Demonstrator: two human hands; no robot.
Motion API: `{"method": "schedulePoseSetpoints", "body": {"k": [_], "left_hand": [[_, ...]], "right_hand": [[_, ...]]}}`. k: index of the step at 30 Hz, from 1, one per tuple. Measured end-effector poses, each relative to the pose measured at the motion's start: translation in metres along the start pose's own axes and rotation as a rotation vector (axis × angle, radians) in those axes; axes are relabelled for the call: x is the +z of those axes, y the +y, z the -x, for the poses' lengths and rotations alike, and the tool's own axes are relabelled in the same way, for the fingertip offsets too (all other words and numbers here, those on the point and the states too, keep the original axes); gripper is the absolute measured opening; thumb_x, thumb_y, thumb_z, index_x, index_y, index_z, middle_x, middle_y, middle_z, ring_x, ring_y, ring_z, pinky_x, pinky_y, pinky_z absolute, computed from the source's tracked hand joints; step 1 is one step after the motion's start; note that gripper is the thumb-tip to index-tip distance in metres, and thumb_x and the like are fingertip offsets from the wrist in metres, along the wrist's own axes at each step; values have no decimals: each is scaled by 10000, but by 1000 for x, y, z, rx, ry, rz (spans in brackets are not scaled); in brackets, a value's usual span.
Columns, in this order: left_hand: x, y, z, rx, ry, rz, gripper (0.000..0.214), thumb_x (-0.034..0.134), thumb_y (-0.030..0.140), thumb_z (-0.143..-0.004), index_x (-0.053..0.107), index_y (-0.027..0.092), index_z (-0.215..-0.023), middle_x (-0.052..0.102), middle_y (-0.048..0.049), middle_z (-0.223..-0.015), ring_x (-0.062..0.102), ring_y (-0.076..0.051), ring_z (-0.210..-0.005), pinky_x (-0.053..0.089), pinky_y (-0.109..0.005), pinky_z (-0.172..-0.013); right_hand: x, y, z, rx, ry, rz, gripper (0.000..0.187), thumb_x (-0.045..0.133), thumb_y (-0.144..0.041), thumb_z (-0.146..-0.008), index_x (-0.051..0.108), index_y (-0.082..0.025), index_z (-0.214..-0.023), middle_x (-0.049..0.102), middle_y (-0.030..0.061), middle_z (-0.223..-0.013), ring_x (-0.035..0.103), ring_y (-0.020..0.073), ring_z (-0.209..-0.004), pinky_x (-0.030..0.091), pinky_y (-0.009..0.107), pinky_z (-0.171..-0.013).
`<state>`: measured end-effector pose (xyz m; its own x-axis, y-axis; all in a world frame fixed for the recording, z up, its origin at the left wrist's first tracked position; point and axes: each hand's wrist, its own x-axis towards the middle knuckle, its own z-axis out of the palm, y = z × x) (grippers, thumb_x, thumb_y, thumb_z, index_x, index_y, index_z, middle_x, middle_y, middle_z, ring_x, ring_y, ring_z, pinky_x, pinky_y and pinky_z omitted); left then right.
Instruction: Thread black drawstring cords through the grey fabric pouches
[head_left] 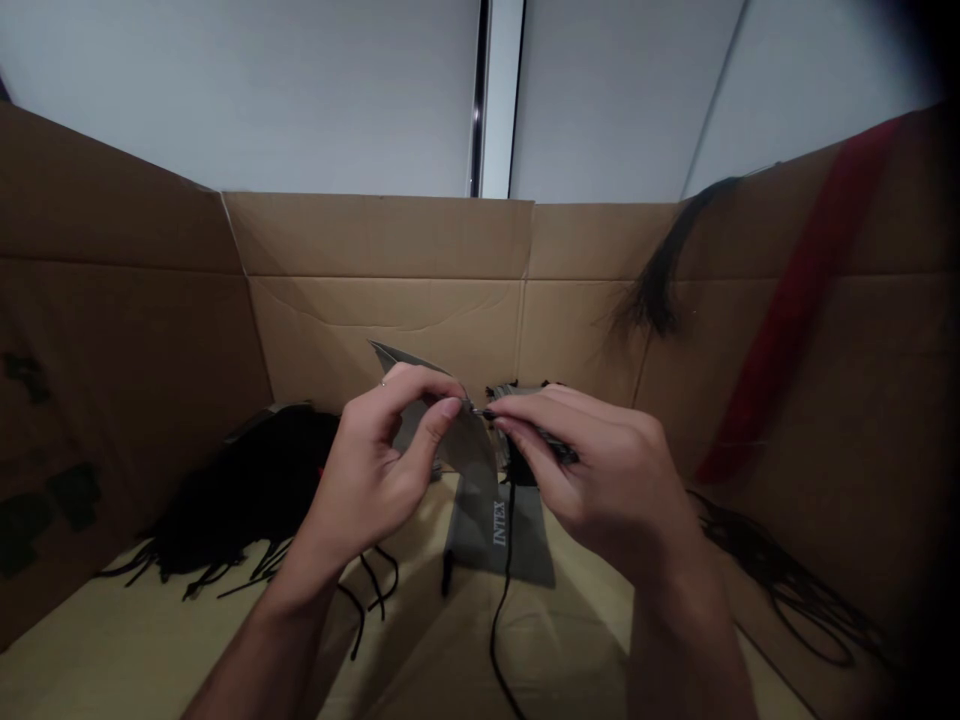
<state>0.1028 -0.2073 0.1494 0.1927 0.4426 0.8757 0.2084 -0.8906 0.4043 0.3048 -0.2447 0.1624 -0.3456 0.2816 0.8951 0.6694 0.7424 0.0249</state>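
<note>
L hand (367, 470) pinches grey vinyl flap (461, 445); R hand (604, 480) fingers closed on black cord (501, 600), tip at flap edge. Grey INTEX piece (499, 535) below.

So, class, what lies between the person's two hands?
A grey flap lies between the left hand and the right hand, as the head view shows.

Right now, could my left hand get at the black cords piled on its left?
Probably yes: the black cords lie just beside the left hand with nothing between them, but it is pinching the grey INTEX pouch, so it would likely release that first.
</note>
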Motion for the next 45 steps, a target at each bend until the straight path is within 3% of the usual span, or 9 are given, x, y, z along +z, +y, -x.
{"method": "schedulePoseSetpoints", "body": {"k": [11, 22, 27, 32, 37, 41, 45], "left_hand": [[3, 2, 2, 58, 0, -46, 80, 654, 186, -1013, 725, 189, -976, 713, -37, -938, 645, -163, -876, 499, -284, -817], [0, -2, 0, -158, 46, -14, 124, 724, 234, -958, 761, 176, -855, 734, 6, -785, 615, -120, -695, 459, -229, -639], [-1, -5, 0, -135, 38, -78, 124, 698, 209, -965, 740, 181, -852, 715, 15, -782, 597, -116, -699, 451, -235, -658], [-7, -6, 0, -106, 53, -145, 110, 693, 202, -968, 737, 183, -869, 728, 14, -810, 621, -120, -731, 461, -239, -686], [-6, -7, 1, -120, 29, -124, 90, 702, 190, -959, 761, 189, -891, 772, 2, -856, 668, -137, -772, 491, -248, -716], [1, -9, 3, -128, -7, -98, 116, 681, 173, -958, 751, 188, -865, 757, 10, -823, 663, -128, -747, 499, -238, -707], [1, -12, 2, -138, -5, -118, 125, 674, 161, -946, 748, 186, -849, 749, 16, -789, 657, -118, -704, 491, -224, -668]], "right_hand": [[6, 1, 1, -44, -18, 38, 162, 605, -100, -1020, 749, -141, -960, 792, 65, -906, 685, 174, -787, 526, 293, -733], [29, 8, -1, -291, 44, 154, 190, 581, -82, -1035, 745, -8, -1097, 785, 143, -969, 700, 233, -883, 557, 352, -815], [35, 11, 0, -211, 14, 84, 178, 581, -106, -1047, 751, -62, -1077, 780, 106, -944, 677, 200, -830, 520, 323, -762], [27, 16, 1, -107, -24, 57, 121, 614, -149, -1047, 731, -124, -1025, 768, 61, -912, 674, 163, -807, 490, 281, -760], [20, 19, 0, -131, -33, 52, 151, 596, -125, -1044, 725, -128, -965, 752, 58, -877, 659, 162, -792, 474, 276, -737], [27, 17, 0, -160, -79, 57, 205, 571, -106, -1042, 732, -119, -916, 718, 59, -812, 612, 171, -748, 447, 292, -701], [30, 20, 0, -99, -116, 63, 201, 557, -146, -1059, 741, -130, -977, 726, 63, -843, 628, 177, -772, 446, 284, -712]]}}
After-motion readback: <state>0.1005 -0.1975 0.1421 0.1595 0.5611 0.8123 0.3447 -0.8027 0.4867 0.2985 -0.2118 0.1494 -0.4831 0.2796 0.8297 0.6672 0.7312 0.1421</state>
